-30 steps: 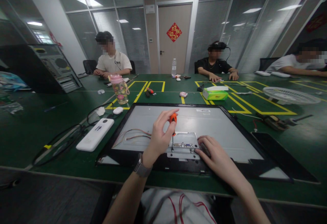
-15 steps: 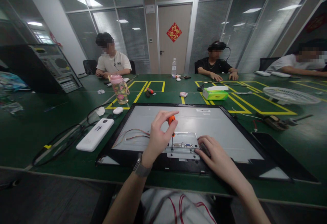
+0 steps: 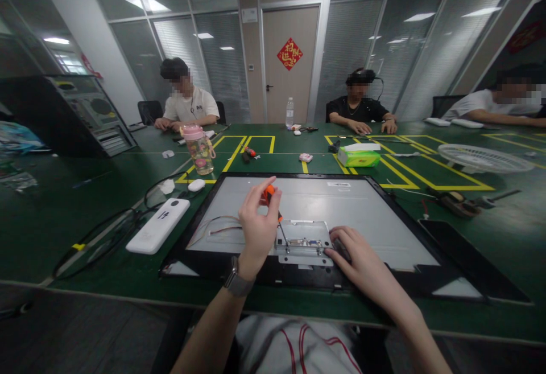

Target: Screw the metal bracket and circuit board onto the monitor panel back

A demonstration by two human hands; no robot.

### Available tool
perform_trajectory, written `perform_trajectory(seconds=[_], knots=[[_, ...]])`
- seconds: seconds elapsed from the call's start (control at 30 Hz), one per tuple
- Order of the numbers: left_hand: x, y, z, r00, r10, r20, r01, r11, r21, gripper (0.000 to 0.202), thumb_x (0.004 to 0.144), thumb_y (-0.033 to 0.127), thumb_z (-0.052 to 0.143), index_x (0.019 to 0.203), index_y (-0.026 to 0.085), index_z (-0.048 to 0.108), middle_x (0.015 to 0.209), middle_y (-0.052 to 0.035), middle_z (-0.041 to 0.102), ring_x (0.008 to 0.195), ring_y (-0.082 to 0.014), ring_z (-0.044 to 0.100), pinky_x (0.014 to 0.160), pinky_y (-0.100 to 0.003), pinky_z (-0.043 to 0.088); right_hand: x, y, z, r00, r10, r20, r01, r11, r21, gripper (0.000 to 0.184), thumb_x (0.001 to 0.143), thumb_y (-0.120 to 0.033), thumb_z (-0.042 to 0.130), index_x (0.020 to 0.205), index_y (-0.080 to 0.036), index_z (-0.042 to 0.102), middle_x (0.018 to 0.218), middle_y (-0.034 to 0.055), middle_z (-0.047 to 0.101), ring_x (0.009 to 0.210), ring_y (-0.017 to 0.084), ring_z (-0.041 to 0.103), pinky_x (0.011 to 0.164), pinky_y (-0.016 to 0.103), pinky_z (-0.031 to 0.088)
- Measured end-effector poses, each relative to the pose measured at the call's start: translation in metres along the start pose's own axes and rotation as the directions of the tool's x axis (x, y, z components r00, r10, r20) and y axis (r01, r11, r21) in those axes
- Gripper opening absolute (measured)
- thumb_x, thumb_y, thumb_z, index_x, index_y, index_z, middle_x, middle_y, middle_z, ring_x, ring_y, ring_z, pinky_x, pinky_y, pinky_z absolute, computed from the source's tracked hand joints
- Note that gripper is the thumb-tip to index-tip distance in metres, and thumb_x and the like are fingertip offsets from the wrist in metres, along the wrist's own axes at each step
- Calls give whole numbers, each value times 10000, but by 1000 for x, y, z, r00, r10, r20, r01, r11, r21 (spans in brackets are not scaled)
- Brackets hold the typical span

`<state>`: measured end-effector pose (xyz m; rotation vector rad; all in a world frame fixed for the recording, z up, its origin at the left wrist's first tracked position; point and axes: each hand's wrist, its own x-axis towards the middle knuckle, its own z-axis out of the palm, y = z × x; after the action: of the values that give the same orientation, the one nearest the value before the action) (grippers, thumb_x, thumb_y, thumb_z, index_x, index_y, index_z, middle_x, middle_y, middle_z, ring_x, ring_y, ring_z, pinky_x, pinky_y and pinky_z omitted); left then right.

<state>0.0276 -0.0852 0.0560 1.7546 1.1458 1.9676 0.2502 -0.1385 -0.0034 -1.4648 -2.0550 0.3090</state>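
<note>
Green worktop [image 3: 42,209] with yellow tape lines, glass-walled office. Centre frame: left hand [image 3: 256,223] pinches an orange screwdriver [image 3: 269,194] in closed fingers over a face-down monitor panel [image 3: 362,209]; right hand [image 3: 362,263] rests flat, fingers loose.

The green table [image 3: 63,214], marked with yellow tape lines, carries a monitor panel [image 3: 362,214] lying flat at its near middle. From the panel, a white slab-shaped device [image 3: 158,225] lies at 9 o'clock among looped black cable [image 3: 98,237]. A pink-lidded bottle [image 3: 199,149] stands at 11, a clear water bottle [image 3: 289,113] far off at 12, a green tissue box [image 3: 358,156] at 1, a white fan grille [image 3: 484,159] at 2, and a computer case [image 3: 81,112] at 10.
</note>
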Motion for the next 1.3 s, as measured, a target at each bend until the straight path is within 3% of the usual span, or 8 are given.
perform_trajectory(seconds=[0.1, 0.17, 0.27, 0.4, 0.6, 1.07, 1.3], knots=[[4, 1, 0, 982, -147, -116, 131, 983, -131, 257, 869, 302, 654, 1086, 166, 676, 897, -43, 688, 750, -122, 659, 692, -227, 534, 0, -2, -1, 1000, 2, 4, -2, 1000, 1, 55, 937, -298, 525, 955, -248, 540, 1043, 75, 619, 986, 261, 592, 906, 439, 485], [6, 2, 1, 967, -230, -109, 198, 949, -243, 285, 832, 314, 688, 1061, 146, 661, 867, -42, 693, 715, -120, 676, 659, -220, 554, -1, -3, -2, 1000, 0, -2, 0, 1000, -2, 60, 943, -303, 520, 964, -252, 542, 1045, 76, 621, 986, 260, 594, 902, 437, 486], [4, 3, 6, 946, -320, 43, 316, 890, -328, 297, 776, 302, 729, 1011, 138, 651, 863, -46, 702, 690, -128, 696, 616, -218, 577, -1, -2, -1, 1000, -5, -10, 5, 1000, -5, 66, 949, -307, 518, 972, -251, 545, 1044, 75, 625, 980, 255, 597, 898, 430, 488], [-5, 3, 14, 910, -359, 206, 408, 862, -302, 259, 758, 258, 732, 982, 147, 661, 862, -44, 702, 737, -145, 706, 604, -220, 592, -1, 0, 1, 1000, -19, -12, 18, 1000, -10, 57, 947, -298, 528, 956, -245, 545, 1033, 68, 623, 970, 248, 600, 892, 412, 491], [-15, -1, 20, 909, -311, 278, 383, 885, -265, 253, 785, 281, 729, 996, 154, 671, 911, -58, 698, 787, -153, 701, 627, -230, 603, -1, 1, 2, 1000, -15, 0, 15, 1000, -15, 59, 953, -301, 528, 956, -243, 538, 1037, 67, 614, 966, 249, 600, 887, 412, 489], [-13, 1, 19, 923, -284, 260, 347, 906, -242, 239, 782, 265, 729, 991, 161, 677, 891, -53, 700, 781, -150, 700, 603, -206, 600, -1, -3, 0, 999, -23, -29, 23, 1000, -18, 46, 940, -289, 535, 950, -246, 546, 1008, 67, 624, 936, 246, 606, 859, 410, 501], [-17, 0, 16, 949, -151, 278, 205, 963, -178, 225, 814, 284, 719, 1013, 181, 701, 930, -64, 717, 819, -152, 698, 578, -174, 587, -1, -2, 1, 1000, -16, -17, 16, 1000, -12, 50, 943, -287, 537, 964, -241, 542, 1022, 70, 620, 948, 249, 600, 869, 414, 494]])
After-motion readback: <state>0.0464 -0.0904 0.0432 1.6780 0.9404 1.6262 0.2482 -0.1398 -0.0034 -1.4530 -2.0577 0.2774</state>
